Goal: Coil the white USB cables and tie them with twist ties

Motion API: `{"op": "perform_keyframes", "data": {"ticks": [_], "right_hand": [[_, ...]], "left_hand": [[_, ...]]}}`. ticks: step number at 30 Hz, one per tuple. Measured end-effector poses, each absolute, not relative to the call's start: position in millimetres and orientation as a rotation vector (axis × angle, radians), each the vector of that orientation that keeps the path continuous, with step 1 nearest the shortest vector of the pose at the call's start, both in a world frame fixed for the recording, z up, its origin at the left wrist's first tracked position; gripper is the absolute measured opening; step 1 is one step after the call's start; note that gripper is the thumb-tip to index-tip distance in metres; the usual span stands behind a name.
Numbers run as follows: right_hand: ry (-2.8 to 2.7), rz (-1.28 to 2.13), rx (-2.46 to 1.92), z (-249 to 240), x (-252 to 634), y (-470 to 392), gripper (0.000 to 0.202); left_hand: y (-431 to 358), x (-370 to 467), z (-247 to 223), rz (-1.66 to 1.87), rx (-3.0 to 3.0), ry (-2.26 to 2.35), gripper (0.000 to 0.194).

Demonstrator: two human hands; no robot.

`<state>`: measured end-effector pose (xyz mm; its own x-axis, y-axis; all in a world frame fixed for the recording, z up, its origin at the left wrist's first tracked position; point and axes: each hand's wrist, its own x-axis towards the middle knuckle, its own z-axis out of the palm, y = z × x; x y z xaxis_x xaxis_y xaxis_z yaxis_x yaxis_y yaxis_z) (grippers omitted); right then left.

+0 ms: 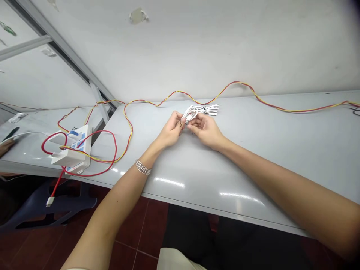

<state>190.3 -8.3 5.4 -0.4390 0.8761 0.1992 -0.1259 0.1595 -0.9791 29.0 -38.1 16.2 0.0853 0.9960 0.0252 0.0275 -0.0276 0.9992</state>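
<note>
A coiled white cable is held up between both hands over the grey table. My left hand pinches its left side, by a thin black tie. My right hand has its fingers closed on the coil's right side, close to a small connector end. Just behind my right hand lies a bundle of white cables, bound with a black tie. The fingertips partly hide the coil's lower part.
A white power strip with plugged-in adapters and looped red cable stands at the left. A red-and-yellow wire runs along the wall. A metal frame rises at the left. Another person's hand shows at the far left edge.
</note>
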Motion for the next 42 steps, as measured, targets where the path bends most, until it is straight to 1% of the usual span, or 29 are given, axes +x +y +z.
{"op": "perform_keyframes", "data": {"ticks": [4,9,14,20,26,34,39,42], "right_hand": [[-1.56,1.416,-0.753,3,190,-5,0.027],[-1.567,1.367,-0.806,-1,189,-3,0.028],[-1.604,1.351,-0.741,0,188,-5,0.019],[-1.642,1.275,-0.808,0,188,-6,0.01],[-1.627,1.232,-0.867,-1,186,-7,0.009],[-1.602,1.406,-0.818,1,189,-5,0.013],[-1.595,1.4,-0.777,0,189,-4,0.009],[-1.625,1.363,-0.741,0,188,-4,0.011]], "left_hand": [[-40,30,22,1.113,1.232,1.062,0.038],[-38,23,23,1.167,1.199,1.009,0.04],[-37,23,22,1.142,1.172,0.998,0.041],[-39,25,23,1.148,1.193,0.986,0.041],[-38,24,24,1.195,1.231,1.051,0.043],[-38,22,27,1.237,1.194,1.071,0.036],[-39,21,29,1.21,1.193,1.044,0.041],[-39,21,29,1.19,1.195,1.028,0.046]]}}
